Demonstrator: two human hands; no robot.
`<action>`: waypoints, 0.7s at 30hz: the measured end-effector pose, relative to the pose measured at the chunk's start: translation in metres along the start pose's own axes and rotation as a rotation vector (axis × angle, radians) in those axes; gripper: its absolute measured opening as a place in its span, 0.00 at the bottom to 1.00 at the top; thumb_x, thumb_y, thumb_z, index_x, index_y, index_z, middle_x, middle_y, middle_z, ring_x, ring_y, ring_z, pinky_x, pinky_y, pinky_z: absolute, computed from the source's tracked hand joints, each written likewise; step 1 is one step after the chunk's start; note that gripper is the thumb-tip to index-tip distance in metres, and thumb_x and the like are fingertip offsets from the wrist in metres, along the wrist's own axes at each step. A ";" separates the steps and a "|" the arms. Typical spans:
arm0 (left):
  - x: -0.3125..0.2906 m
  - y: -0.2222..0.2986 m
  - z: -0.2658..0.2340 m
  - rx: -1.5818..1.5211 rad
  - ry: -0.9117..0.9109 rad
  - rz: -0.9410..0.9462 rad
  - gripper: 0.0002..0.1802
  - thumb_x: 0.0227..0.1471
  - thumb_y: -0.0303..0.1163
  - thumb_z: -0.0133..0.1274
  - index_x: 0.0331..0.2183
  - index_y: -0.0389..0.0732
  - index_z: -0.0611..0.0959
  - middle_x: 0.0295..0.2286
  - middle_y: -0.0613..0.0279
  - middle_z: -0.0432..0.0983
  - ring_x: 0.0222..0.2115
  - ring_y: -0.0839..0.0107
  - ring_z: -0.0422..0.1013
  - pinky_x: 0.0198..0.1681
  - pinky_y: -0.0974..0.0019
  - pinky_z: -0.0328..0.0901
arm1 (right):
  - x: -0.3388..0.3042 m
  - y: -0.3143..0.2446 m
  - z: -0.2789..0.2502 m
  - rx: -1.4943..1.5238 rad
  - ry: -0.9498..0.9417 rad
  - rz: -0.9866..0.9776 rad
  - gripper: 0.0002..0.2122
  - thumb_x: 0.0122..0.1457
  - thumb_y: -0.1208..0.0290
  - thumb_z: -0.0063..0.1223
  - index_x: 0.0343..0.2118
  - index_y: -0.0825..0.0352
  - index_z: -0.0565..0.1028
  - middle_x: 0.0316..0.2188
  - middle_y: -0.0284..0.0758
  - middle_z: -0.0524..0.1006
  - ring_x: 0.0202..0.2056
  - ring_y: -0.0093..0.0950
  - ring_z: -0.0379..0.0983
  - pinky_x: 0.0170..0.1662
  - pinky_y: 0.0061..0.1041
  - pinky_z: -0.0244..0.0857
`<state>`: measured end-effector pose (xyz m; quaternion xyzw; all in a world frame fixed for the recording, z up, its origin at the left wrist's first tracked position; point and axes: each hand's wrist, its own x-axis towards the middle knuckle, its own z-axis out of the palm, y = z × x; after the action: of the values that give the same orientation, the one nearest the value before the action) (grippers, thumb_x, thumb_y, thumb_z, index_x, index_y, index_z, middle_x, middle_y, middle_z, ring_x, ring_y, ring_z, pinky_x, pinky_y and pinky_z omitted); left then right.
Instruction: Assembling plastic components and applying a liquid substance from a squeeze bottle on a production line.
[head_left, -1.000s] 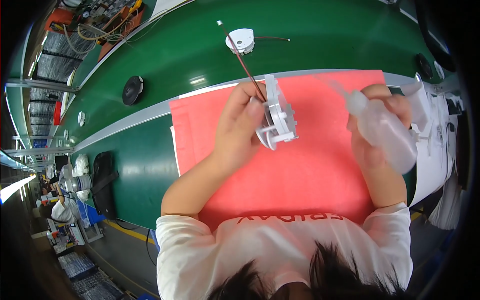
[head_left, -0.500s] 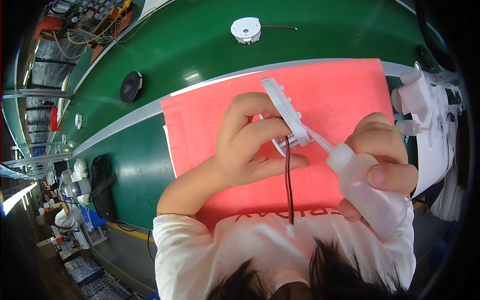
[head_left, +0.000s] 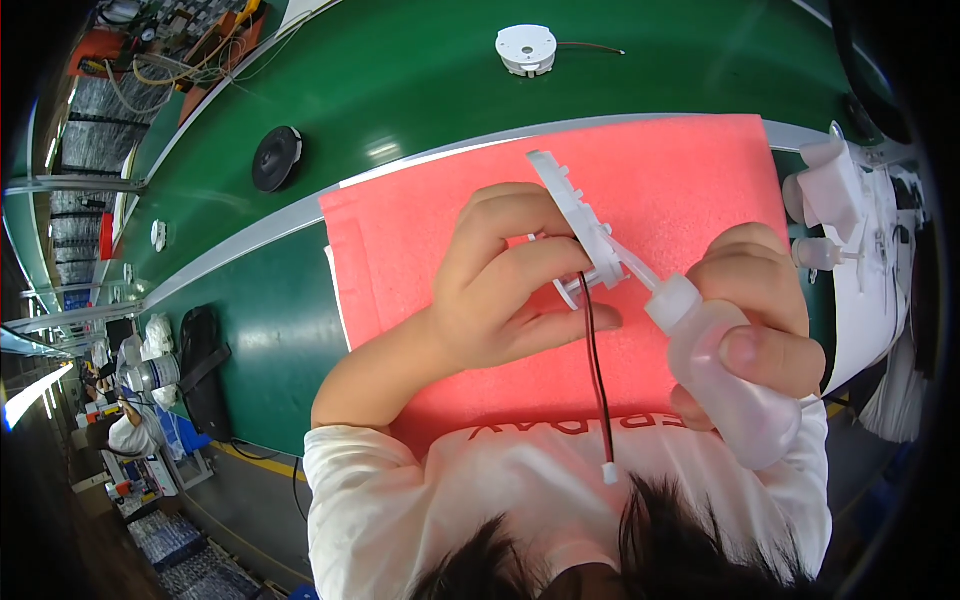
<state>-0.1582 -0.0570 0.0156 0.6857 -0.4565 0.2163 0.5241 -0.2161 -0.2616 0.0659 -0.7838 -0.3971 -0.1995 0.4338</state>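
Note:
Tilted on edge, a white round plastic housing (head_left: 577, 212) is gripped in my left hand (head_left: 505, 280), fingers round its rim and thumb below. From it a dark red-and-black cable (head_left: 598, 370) hangs down, ending in a small white connector (head_left: 610, 473) over my shirt. My right hand (head_left: 765, 300) is closed around a translucent squeeze bottle (head_left: 735, 385) with a milky look. The bottle's thin nozzle (head_left: 637, 267) points up and left, its tip at the housing's edge; whether anything comes out I cannot tell. Under both hands lies a pink foam sheet (head_left: 690, 180).
Beyond the sheet runs a green belt (head_left: 400, 100) carrying a white housing with a cable (head_left: 527, 50) and a black round part (head_left: 277, 158). Right of the sheet are a second small bottle (head_left: 817, 254) and white paper (head_left: 870, 290). A black bag (head_left: 203, 375) lies at left.
On the belt, the white housing and the black round part have shifted right. The held housing and its hanging cable moved slightly right, while the bottle moved slightly left; both grips stay the same.

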 end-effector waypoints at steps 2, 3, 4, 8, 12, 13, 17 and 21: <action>0.002 0.001 0.001 -0.002 0.006 -0.001 0.24 0.28 0.36 0.66 0.31 0.39 0.76 0.34 0.58 0.66 0.31 0.63 0.65 0.32 0.64 0.62 | 0.001 0.001 -0.003 -0.004 -0.016 -0.012 0.28 0.39 0.68 0.59 0.45 0.54 0.59 0.33 0.40 0.67 0.25 0.32 0.62 0.29 0.32 0.57; 0.002 0.001 0.002 -0.007 0.009 -0.001 0.23 0.28 0.36 0.66 0.31 0.39 0.76 0.34 0.58 0.66 0.31 0.63 0.65 0.32 0.64 0.62 | 0.002 0.000 -0.004 -0.014 -0.020 -0.015 0.28 0.39 0.68 0.59 0.45 0.54 0.59 0.32 0.40 0.67 0.25 0.32 0.62 0.29 0.32 0.57; 0.003 0.000 0.001 -0.006 0.010 -0.002 0.23 0.28 0.36 0.66 0.31 0.39 0.76 0.34 0.58 0.66 0.31 0.63 0.65 0.32 0.64 0.62 | 0.002 0.000 -0.005 -0.024 -0.022 -0.019 0.28 0.39 0.67 0.59 0.45 0.54 0.59 0.32 0.40 0.67 0.24 0.32 0.62 0.29 0.31 0.57; 0.005 0.000 -0.001 -0.011 -0.005 0.023 0.24 0.28 0.36 0.66 0.31 0.40 0.76 0.34 0.58 0.66 0.32 0.62 0.65 0.33 0.64 0.62 | 0.000 0.001 -0.005 -0.045 -0.043 -0.040 0.28 0.39 0.67 0.59 0.45 0.54 0.59 0.32 0.40 0.67 0.24 0.31 0.63 0.29 0.31 0.57; 0.004 0.002 -0.006 0.006 -0.076 -0.028 0.25 0.28 0.36 0.66 0.32 0.39 0.76 0.35 0.57 0.66 0.33 0.62 0.65 0.34 0.63 0.63 | -0.001 -0.004 0.005 -0.035 0.073 -0.020 0.29 0.37 0.68 0.60 0.45 0.54 0.60 0.31 0.39 0.68 0.23 0.31 0.63 0.28 0.31 0.58; 0.004 0.002 -0.008 0.006 -0.075 -0.028 0.25 0.28 0.36 0.66 0.32 0.39 0.76 0.35 0.57 0.66 0.33 0.62 0.65 0.34 0.63 0.63 | -0.002 -0.005 0.006 -0.043 0.098 -0.006 0.29 0.36 0.69 0.60 0.45 0.54 0.61 0.31 0.39 0.68 0.23 0.30 0.63 0.28 0.31 0.58; 0.006 0.002 -0.011 -0.049 -0.143 -0.089 0.27 0.28 0.36 0.67 0.33 0.39 0.75 0.35 0.56 0.66 0.35 0.61 0.66 0.35 0.62 0.63 | -0.006 -0.001 0.007 -0.039 0.122 -0.070 0.28 0.36 0.70 0.60 0.44 0.55 0.62 0.30 0.39 0.69 0.22 0.31 0.63 0.28 0.31 0.58; 0.004 0.000 -0.011 -0.125 -0.073 -0.111 0.26 0.30 0.35 0.66 0.34 0.38 0.74 0.35 0.56 0.67 0.35 0.61 0.66 0.34 0.64 0.64 | -0.009 0.002 0.004 -0.061 0.115 -0.110 0.26 0.38 0.71 0.58 0.44 0.56 0.62 0.29 0.40 0.69 0.22 0.31 0.63 0.28 0.31 0.58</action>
<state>-0.1545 -0.0480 0.0226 0.6833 -0.4491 0.1331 0.5601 -0.2198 -0.2627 0.0568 -0.7609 -0.4079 -0.2795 0.4202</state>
